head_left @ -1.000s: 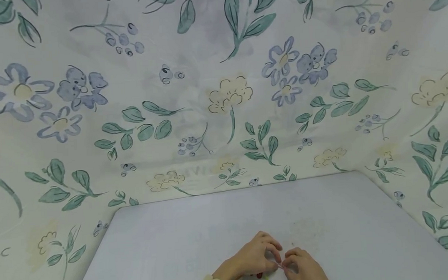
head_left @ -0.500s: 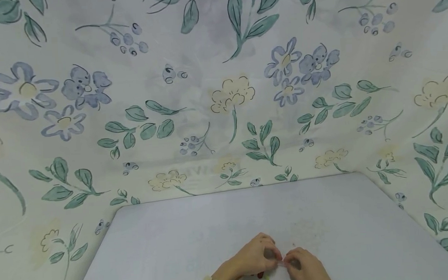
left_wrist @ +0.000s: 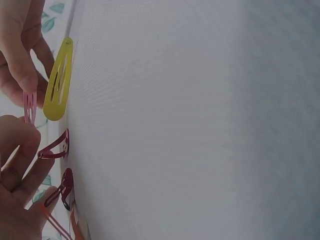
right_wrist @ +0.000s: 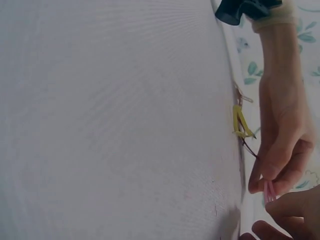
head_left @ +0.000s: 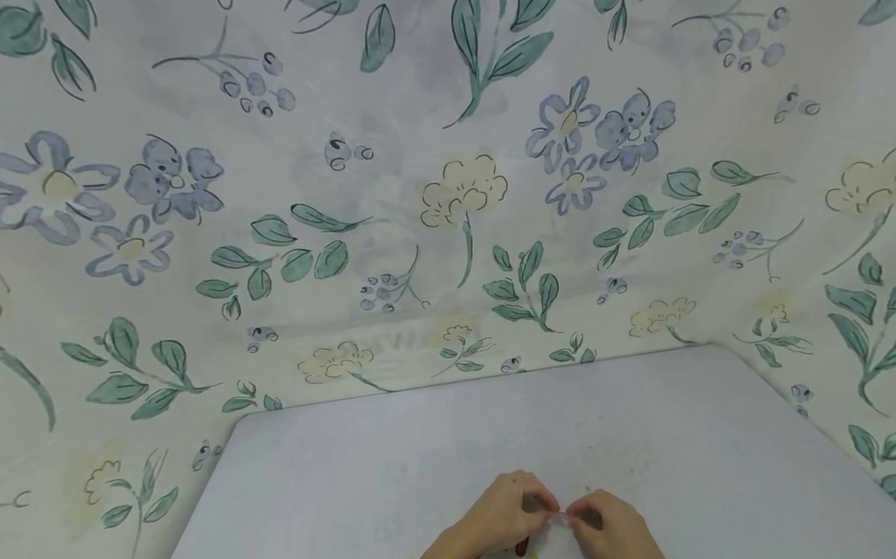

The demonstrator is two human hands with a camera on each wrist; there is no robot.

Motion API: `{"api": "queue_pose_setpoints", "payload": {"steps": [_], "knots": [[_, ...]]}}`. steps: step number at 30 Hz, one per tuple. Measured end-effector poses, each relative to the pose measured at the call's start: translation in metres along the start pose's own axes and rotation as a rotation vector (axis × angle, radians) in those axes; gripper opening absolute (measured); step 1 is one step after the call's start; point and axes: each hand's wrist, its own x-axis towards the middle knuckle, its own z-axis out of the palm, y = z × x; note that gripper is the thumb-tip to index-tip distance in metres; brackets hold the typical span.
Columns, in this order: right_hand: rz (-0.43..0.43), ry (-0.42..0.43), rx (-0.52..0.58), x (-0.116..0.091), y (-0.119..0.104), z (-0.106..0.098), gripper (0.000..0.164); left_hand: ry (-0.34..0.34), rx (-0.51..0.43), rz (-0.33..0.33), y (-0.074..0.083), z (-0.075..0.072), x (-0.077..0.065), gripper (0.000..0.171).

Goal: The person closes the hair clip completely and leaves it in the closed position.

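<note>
A small pink snap hair clip (head_left: 562, 515) is stretched between my two hands, just above the table. My left hand (head_left: 503, 513) pinches one end of the clip between thumb and fingertip. At the other end, my right hand (head_left: 617, 532) pinches it the same way. In the left wrist view the pink clip's slender prongs show between the fingertips. Below the left hand lie a dark red hair clip (head_left: 522, 547) and a yellow hair clip (left_wrist: 59, 82). The yellow one is larger, with a long open slot.
More hair clips lie near the left hand: another dark red clip (left_wrist: 66, 187), standing partly open, and an orange clip (left_wrist: 55, 222). They rest on a white table (head_left: 351, 475), its far edge meeting a flower-printed cloth (head_left: 386, 232).
Both hands have shifted slightly, carrying the pink clip a little farther from the body. The right fingers have drawn together on its end. The red and yellow clips stay put.
</note>
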Motion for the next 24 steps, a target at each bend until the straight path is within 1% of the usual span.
{"api": "queue_pose_setpoints", "payload": {"steps": [5, 7, 9, 14, 16, 23, 24], "knots": [[-0.031, -0.004, 0.042, 0.001, 0.000, 0.001, 0.008, 0.059, 0.046, 0.048, 0.001, -0.002, -0.004, 0.016], [-0.056, 0.005, 0.067, 0.001, -0.002, 0.001, 0.008, 0.086, 0.071, 0.059, 0.001, -0.004, -0.006, 0.016], [-0.078, 0.023, 0.091, 0.001, -0.004, 0.003, 0.007, 0.106, 0.082, 0.054, 0.002, -0.005, -0.009, 0.015], [-0.140, 0.076, 0.150, 0.005, -0.011, 0.006, 0.009, 0.160, 0.061, 0.037, 0.003, -0.012, -0.016, 0.015], [-0.167, 0.090, 0.177, 0.008, -0.014, 0.006, 0.011, 0.189, 0.048, 0.051, 0.002, -0.014, -0.018, 0.015], [-0.256, 0.152, 0.284, 0.014, -0.026, 0.007, 0.016, 0.336, 0.031, 0.214, 0.002, -0.021, -0.024, 0.019], [-0.265, 0.161, 0.293, 0.015, -0.027, 0.007, 0.017, 0.359, 0.029, 0.222, 0.002, -0.021, -0.025, 0.020]]}}
